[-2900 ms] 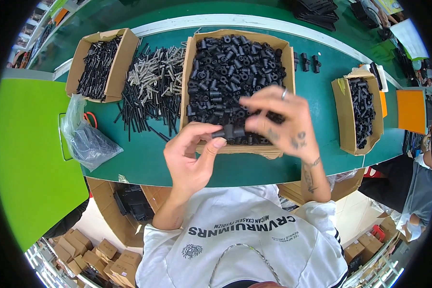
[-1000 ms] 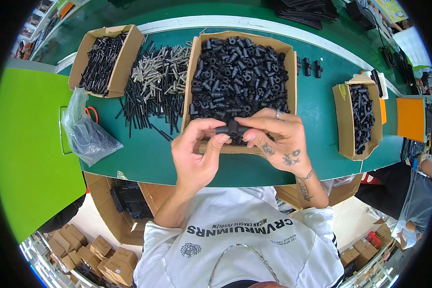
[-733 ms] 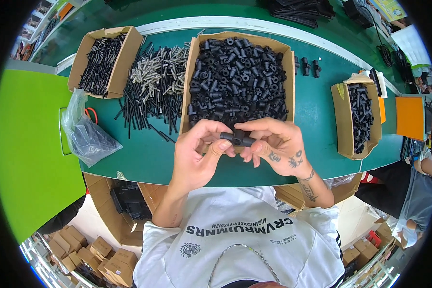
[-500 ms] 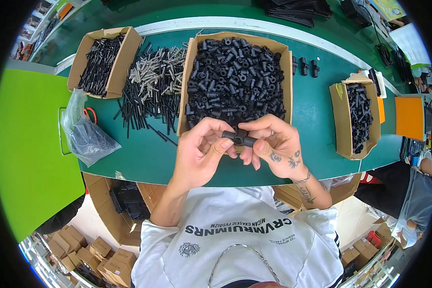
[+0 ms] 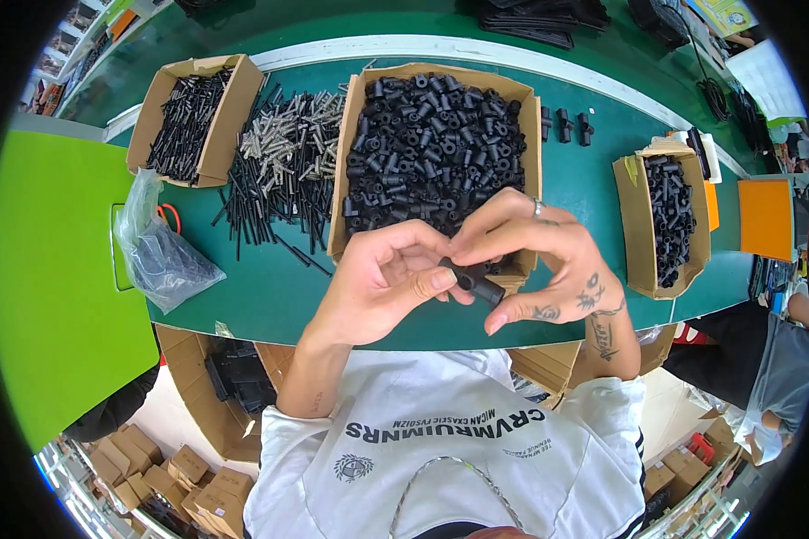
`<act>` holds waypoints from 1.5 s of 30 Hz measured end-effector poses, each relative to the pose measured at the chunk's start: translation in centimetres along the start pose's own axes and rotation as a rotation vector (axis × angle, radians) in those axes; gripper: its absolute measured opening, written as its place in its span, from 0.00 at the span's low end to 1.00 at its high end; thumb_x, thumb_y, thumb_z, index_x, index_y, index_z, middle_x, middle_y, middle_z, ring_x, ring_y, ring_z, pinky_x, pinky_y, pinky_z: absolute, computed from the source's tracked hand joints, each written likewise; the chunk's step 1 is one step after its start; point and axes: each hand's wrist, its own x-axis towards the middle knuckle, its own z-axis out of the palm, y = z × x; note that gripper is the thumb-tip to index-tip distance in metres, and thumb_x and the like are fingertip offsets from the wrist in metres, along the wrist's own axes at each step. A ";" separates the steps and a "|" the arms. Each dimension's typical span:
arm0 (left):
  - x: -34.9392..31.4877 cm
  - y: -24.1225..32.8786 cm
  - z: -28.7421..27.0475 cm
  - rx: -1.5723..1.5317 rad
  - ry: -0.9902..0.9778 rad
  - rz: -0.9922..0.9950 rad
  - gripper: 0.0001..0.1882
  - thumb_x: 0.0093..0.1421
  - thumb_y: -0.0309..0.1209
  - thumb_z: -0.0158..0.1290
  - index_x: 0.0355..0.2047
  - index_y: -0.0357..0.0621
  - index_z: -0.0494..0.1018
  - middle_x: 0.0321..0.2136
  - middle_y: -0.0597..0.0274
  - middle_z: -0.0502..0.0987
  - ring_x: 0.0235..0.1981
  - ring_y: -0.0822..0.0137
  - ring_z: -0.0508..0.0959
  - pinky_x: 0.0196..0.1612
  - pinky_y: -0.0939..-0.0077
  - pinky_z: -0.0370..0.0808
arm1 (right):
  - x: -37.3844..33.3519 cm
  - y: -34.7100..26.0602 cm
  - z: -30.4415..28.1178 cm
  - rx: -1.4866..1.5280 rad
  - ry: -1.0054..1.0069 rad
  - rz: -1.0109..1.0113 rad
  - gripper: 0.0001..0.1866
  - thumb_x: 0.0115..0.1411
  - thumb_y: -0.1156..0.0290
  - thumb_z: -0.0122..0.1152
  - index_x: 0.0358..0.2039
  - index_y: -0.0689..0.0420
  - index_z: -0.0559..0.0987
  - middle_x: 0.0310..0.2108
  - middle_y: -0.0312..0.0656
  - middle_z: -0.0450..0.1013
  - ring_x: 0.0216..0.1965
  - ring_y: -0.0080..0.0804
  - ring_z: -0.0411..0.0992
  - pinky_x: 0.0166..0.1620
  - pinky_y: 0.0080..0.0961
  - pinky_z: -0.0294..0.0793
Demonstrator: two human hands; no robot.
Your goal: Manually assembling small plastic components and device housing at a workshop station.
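My left hand (image 5: 382,286) pinches a short black cylindrical connector (image 5: 484,289) between thumb and fingers, just in front of the large box of parts. The connector is tilted, its round end pointing down to the right. My right hand (image 5: 553,265) arches over it, thumb spread away from the piece. Its fingertips meet the connector's upper end near my left fingers; whether they press on it is hard to see. The large cardboard box (image 5: 340,193) behind my hands holds many similar black connectors (image 5: 436,144).
Loose black rods and silver threaded pieces (image 5: 288,148) lie left of the large box. Beyond stand a box of rods (image 5: 216,144) and a clear plastic bag (image 5: 157,242). A smaller box of black parts (image 5: 632,225) stands right. Several connectors (image 5: 564,126) sit in a row on the green table (image 5: 584,198).
My right hand has loosened its thumb from the connector and risen to the right, fingers now arched over it. The connector has tilted, its right end lower.
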 end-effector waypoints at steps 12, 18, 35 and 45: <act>0.9 -0.6 0.1 -0.130 -0.218 -0.004 0.17 0.58 0.18 0.60 0.44 0.34 0.64 0.34 0.54 0.80 0.34 0.66 0.83 0.37 0.72 0.81 | -1.9 -2.1 2.3 -0.295 0.049 -0.082 0.41 0.32 0.62 0.80 0.52 0.60 0.80 0.50 0.41 0.77 0.42 0.42 0.74 0.45 0.36 0.73; 1.5 -0.7 0.6 -0.247 -0.211 -0.034 0.17 0.59 0.19 0.60 0.44 0.34 0.64 0.33 0.53 0.80 0.34 0.67 0.82 0.37 0.70 0.83 | -1.9 -2.2 0.5 -0.136 -0.032 -0.012 0.43 0.36 0.62 0.80 0.57 0.57 0.77 0.52 0.43 0.75 0.44 0.42 0.70 0.49 0.38 0.71; 0.5 -2.6 4.0 -0.034 0.297 0.076 0.22 0.75 0.47 0.31 0.35 0.43 0.66 0.23 0.66 0.69 0.22 0.80 0.68 0.24 0.86 0.66 | -1.6 0.1 5.9 -0.445 0.433 -0.147 0.27 0.33 0.62 0.75 0.40 0.49 0.86 0.50 0.42 0.77 0.42 0.39 0.72 0.41 0.32 0.71; 1.5 -3.0 3.9 0.201 0.287 0.118 0.23 0.74 0.48 0.33 0.34 0.43 0.67 0.21 0.67 0.69 0.15 0.81 0.65 0.18 0.87 0.63 | -2.0 -0.6 3.5 -0.398 0.351 -0.108 0.28 0.34 0.67 0.81 0.42 0.50 0.86 0.46 0.44 0.76 0.39 0.38 0.73 0.34 0.27 0.73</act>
